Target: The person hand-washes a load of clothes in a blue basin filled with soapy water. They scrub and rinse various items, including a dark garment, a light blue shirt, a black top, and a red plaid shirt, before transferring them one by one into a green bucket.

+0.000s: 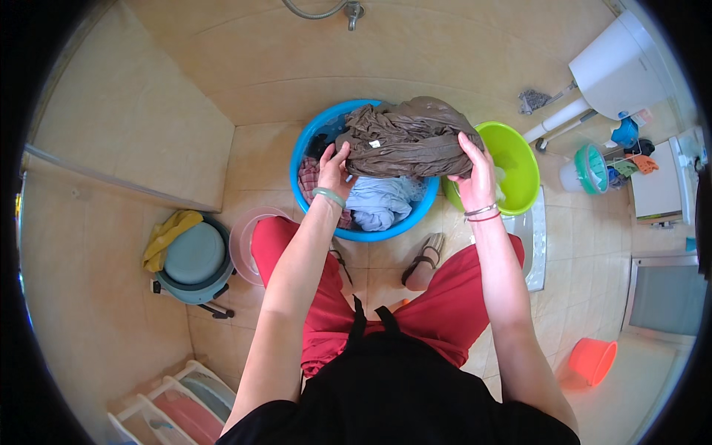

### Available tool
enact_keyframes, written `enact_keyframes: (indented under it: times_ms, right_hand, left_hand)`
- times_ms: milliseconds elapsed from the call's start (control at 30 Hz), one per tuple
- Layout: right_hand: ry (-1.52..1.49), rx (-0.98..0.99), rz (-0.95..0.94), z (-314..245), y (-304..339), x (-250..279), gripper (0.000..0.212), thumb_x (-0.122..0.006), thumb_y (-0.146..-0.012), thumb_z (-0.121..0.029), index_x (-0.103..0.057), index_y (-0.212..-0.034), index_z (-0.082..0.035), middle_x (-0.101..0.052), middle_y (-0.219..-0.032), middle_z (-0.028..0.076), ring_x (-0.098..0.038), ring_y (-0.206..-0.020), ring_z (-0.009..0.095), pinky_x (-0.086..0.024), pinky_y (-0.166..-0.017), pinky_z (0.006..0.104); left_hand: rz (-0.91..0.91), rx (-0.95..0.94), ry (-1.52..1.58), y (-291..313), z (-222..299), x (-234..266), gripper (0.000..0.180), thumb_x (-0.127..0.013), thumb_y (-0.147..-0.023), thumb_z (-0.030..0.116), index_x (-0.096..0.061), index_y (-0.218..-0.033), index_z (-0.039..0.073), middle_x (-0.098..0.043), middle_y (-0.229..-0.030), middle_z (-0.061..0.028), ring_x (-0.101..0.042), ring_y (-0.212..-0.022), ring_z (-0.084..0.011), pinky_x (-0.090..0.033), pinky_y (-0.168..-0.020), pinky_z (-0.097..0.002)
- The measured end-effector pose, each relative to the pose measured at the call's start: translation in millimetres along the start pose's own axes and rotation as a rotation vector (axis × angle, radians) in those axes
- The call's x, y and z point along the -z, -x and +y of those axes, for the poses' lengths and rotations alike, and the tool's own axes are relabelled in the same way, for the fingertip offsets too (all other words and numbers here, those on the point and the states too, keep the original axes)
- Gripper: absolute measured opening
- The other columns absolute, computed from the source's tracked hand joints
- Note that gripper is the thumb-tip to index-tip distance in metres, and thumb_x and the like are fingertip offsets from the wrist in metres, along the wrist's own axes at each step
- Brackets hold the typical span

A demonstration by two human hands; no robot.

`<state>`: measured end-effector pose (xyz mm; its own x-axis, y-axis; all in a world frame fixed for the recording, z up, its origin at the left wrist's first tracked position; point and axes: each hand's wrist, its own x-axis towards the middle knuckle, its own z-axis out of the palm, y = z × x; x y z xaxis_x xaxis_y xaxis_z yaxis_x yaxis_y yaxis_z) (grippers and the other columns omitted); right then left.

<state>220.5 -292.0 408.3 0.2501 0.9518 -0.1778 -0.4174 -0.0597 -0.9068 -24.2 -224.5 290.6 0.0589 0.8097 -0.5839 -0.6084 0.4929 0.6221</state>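
Observation:
A wet, crumpled brown garment (411, 141) stretches between my two hands above a large blue basin (297, 178). My left hand (334, 170), with a pale green bangle at its wrist, grips the garment's left end. At the other end, the fingers and thumb of my right hand (475, 174) close round the cloth; two thin bands circle that wrist. Below it in the basin lie a light blue garment (378, 202) and a reddish checked cloth (308, 180). The brown cloth hides the basin's far right part. A small white tag shows on the brown fabric.
A lime green bucket (523, 167) stands right of the basin, beside a white squat toilet (535, 256). Left are a pink basin (241, 241) and grey-blue basins (194, 252) with a yellow cloth (169, 236). An orange bucket (593, 361) sits lower right; a white rack (174, 397) lower left.

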Motion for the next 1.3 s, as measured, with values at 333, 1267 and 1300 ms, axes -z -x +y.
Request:
enact_keyframes:
  times_ms: [333,1267,1300]
  right_hand:
    - [-0.037,-0.235,-0.333,17.1,20.7,30.9,0.068,-0.065,-0.084,-0.007,-0.037,-0.146,-0.004,-0.054,-0.134,0.011,-0.054,-0.122,0.024,-0.041,-0.105,0.0416]
    - [-0.223,0.047,0.482,24.3,-32.3,291.2,0.056,-0.066,-0.090,-0.016,-0.044,-0.139,0.000,-0.058,-0.129,0.013,-0.057,-0.117,0.023,-0.046,-0.099,0.0354]
    - [-0.219,0.055,0.507,29.8,-37.1,301.1,0.056,-0.067,-0.090,-0.016,-0.044,-0.139,0.000,-0.057,-0.130,0.013,-0.057,-0.118,0.023,-0.046,-0.099,0.0353]
  left_hand:
    - [-0.639,0.244,0.369,32.5,-4.1,-47.3,0.067,-0.052,-0.092,0.059,-0.048,-0.141,0.013,-0.045,-0.148,-0.0091,-0.042,-0.134,-0.0333,-0.036,-0.108,-0.0564]
    - [-0.646,0.640,-0.414,-45.8,-189.4,-272.2,0.058,-0.062,-0.088,0.055,-0.055,-0.133,0.020,-0.059,-0.134,-0.0018,-0.052,-0.125,-0.0222,-0.037,-0.103,-0.0521]
    - [-0.635,0.640,-0.416,-50.7,-197.5,-276.7,0.061,-0.062,-0.087,0.056,-0.054,-0.135,0.020,-0.057,-0.137,-0.0028,-0.051,-0.127,-0.0236,-0.035,-0.105,-0.0536]
